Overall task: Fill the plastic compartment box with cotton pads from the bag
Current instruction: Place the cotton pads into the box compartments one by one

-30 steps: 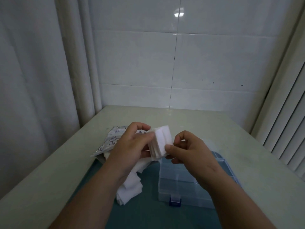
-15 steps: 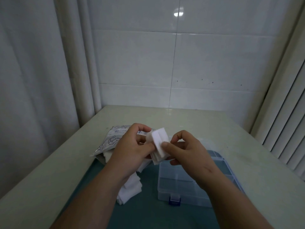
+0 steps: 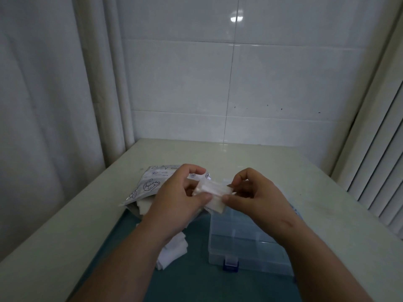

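A small stack of white cotton pads (image 3: 214,194) is held above the table between both hands. My left hand (image 3: 178,199) pinches its left end with thumb and fingers. My right hand (image 3: 255,197) pinches its right end. Below them sits the clear plastic compartment box (image 3: 242,243) with a blue latch, its lid open and its far part hidden by my right hand. The printed white bag (image 3: 150,184) lies to the left behind my left hand. A loose pile of cotton pads (image 3: 174,251) lies under my left forearm.
Box and pile rest on a teal mat (image 3: 196,280) at the table's near edge. The pale table (image 3: 261,158) ends at a tiled wall behind. A white curtain (image 3: 54,105) hangs on the left and slatted blinds (image 3: 381,171) on the right.
The stack has turned from standing upright to lying sideways between my hands. My right hand has shifted right and now grips the stack's right end.
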